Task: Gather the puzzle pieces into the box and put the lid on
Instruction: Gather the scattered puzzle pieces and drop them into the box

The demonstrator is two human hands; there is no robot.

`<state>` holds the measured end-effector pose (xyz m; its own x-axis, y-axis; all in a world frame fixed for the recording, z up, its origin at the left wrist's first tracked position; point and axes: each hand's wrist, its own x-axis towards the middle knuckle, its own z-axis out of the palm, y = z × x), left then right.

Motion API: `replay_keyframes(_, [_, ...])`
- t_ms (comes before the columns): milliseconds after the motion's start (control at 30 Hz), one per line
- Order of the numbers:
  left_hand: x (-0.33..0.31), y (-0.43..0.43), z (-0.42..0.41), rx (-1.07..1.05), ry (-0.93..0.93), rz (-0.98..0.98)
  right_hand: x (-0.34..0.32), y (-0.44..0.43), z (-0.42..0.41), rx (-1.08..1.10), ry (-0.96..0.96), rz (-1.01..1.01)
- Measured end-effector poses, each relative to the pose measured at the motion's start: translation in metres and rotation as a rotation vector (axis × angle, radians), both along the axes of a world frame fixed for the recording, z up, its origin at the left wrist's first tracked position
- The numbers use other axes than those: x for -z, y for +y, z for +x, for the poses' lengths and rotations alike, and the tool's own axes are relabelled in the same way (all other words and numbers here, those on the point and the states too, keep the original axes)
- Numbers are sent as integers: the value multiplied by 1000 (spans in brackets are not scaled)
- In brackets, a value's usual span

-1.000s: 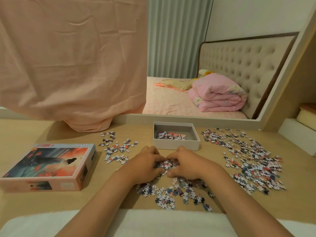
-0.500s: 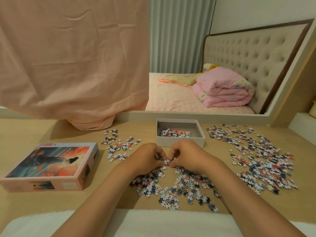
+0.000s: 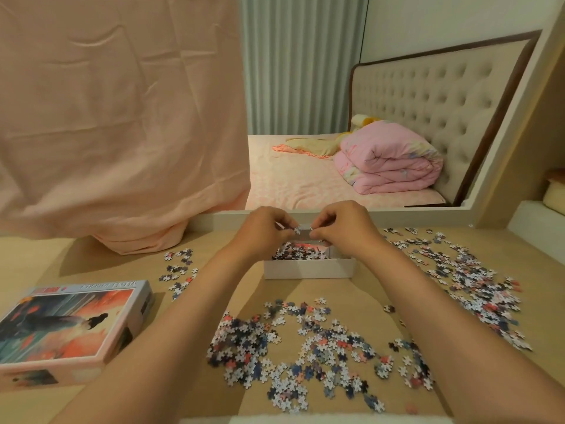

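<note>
White cardboard box [image 3: 308, 269] sits mid-table, thinly filled with puzzle pieces [image 3: 298, 254], while left hand [image 3: 263, 231] and right hand [image 3: 342, 231] pinch a small clump [image 3: 297, 230] over it, and a slack, off-centre release could spill bits past the rim among the loose heaps [image 3: 305, 347] near and right, lid [image 3: 73, 325] lying near left.

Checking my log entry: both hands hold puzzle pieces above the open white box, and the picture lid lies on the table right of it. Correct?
Wrong side: the head view shows the lid left of the box. Both hands, left hand and right hand, do hold puzzle pieces above it.
</note>
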<state>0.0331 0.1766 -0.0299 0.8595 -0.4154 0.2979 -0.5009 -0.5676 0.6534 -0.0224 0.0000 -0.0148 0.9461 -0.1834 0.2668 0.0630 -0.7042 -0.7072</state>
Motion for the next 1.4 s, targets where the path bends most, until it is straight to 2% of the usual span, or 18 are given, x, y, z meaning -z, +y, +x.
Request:
replay_keyframes(100, [8,-12,15,13,21,65,9,-2,14,9,31,-32])
replay_keyframes(267, [18,-17,13,84,10,218,26,-5,19,-127,132,-163])
replay_keyframes(400, [24,-12,14,131,27,240,28,-5,16,-147,151,-179])
replay_keyframes(533, [26,4,6,134,-89,254,25,2,6,-182,146,-206])
replay_keyframes(667, [34,38,-5,-4,-183,182,14,27,-6,-205,41,-216])
replay_keyframes(767, [48,70,-14,-110,-148,226,10,59,-20,-324,84,-247])
replay_keyframes(867, [60,99,-25,-155,-118,283,20,91,-26,-439,207,-308])
replay_keyframes(933, [65,117,-30,-175,-67,335,32,112,-23,-501,274,-402])
replay_keyframes(1000, [71,134,-31,-193,15,383,42,130,-20,-545,327,-504])
replay_keyframes(1100, [76,160,-28,-212,117,444,53,149,-17,-600,394,-548])
replay_keyframes(1167, [76,175,-27,-217,131,418,59,157,-15,-622,389,-612])
replay_keyframes(1300, [69,186,-15,-233,75,275,62,161,-2,-540,284,-518])
replay_keyframes(1400, [69,183,1,-282,-29,315,62,164,11,-494,217,-422])
